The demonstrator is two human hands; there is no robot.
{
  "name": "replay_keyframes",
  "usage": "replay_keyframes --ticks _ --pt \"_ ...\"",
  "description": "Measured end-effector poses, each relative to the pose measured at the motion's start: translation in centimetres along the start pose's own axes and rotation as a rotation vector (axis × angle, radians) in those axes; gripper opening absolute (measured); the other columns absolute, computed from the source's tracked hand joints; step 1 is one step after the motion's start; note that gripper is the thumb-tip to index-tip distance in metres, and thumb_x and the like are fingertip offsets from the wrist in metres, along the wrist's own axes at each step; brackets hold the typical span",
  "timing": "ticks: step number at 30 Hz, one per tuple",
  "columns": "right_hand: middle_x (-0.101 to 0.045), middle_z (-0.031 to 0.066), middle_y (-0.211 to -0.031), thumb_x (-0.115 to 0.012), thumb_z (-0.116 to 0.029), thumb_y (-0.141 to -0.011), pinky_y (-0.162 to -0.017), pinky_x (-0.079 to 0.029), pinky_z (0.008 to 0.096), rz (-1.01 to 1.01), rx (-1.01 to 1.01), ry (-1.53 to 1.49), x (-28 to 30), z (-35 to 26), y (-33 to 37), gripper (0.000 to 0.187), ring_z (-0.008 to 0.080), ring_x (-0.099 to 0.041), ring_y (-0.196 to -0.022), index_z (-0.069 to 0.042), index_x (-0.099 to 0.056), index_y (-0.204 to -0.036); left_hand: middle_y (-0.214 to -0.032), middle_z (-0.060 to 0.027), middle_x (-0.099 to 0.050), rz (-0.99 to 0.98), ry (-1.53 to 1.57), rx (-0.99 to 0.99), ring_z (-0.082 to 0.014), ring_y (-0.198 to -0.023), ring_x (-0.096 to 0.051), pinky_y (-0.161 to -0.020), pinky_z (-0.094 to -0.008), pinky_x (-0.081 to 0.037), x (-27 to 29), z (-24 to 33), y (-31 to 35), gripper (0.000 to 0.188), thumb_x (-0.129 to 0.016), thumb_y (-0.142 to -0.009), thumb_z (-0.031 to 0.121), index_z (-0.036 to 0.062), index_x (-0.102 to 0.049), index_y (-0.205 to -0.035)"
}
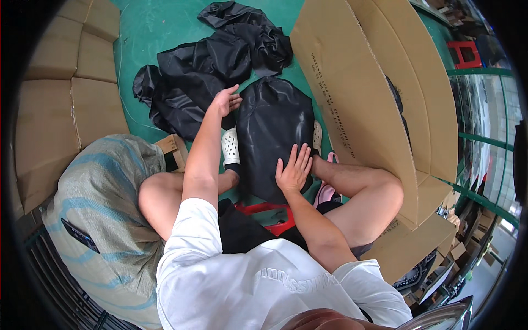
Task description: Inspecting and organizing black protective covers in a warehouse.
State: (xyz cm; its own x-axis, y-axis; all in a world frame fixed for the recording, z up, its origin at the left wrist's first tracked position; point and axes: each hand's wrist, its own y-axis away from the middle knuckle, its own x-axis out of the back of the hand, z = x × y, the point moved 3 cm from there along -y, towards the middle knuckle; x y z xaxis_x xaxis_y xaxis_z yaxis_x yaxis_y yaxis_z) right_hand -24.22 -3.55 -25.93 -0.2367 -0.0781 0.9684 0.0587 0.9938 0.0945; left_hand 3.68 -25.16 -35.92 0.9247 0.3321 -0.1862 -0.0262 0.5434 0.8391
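A bulky item in a smooth black cover (275, 126) stands on the floor between my feet. My right hand (294, 168) lies flat on its near right part, fingers spread. Beside its far left edge is my left hand (226, 102), fingers stretched out and slightly apart, holding nothing. Whether those fingertips touch the black cover I cannot tell. Loose, crumpled black covers (203, 66) are heaped on the floor beyond and to the left of my left hand. What the black cover wraps is hidden.
A tall open cardboard box (352, 82) rises close on the right, with something black inside. Stacked cartons (49, 110) line the left. A stuffed woven sack (104, 203) with a phone (80, 235) on it sits by my left knee. Under me is a red stool (278, 226).
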Motion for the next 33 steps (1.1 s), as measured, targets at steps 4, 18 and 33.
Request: replay_keyframes --ticks 4,18,33 --pt "-0.016 0.0211 -0.159 -0.052 -0.040 -0.091 -0.118 -0.014 0.0507 0.040 0.030 -0.012 0.4 -0.7 0.2 0.074 0.0372 -0.014 -0.148 -0.006 -0.027 -0.151 -0.102 -0.0091 -0.067 0.057 -0.144 0.028 -0.0198 -0.089 -0.063 -0.079 -0.0349 -0.049 1.0 -3.8 2.0 0.051 -0.067 -0.087 0.048 0.0042 -0.064 -0.112" --pt "-0.020 0.0152 -0.159 -0.048 -0.042 -0.096 -0.116 -0.018 0.0542 0.016 0.105 -0.002 0.7 0.1 3.6 0.067 0.0345 -0.019 -0.147 -0.010 -0.028 -0.151 -0.112 -0.0144 -0.068 0.337 0.250 -0.240 -0.0233 -0.096 -0.064 -0.088 -0.0376 -0.049 4.6 -18.9 7.6 0.037 -0.071 -0.089 0.028 -0.0020 -0.068 -0.111" --pt "-0.053 0.0154 -0.137 -0.048 -0.035 -0.085 -0.109 -0.036 0.0396 -0.304 -1.021 -1.196 -9.7 12.4 0.5 0.067 0.0290 -0.049 -0.126 -0.002 -0.041 -0.141 -0.132 -0.0229 -0.057 0.736 -0.037 -0.026 -0.0366 -0.124 -0.053 -0.106 -0.0411 -0.037 1.2 -26.9 16.1 0.071 -0.071 -0.076 0.024 -0.0051 -0.046 -0.135"
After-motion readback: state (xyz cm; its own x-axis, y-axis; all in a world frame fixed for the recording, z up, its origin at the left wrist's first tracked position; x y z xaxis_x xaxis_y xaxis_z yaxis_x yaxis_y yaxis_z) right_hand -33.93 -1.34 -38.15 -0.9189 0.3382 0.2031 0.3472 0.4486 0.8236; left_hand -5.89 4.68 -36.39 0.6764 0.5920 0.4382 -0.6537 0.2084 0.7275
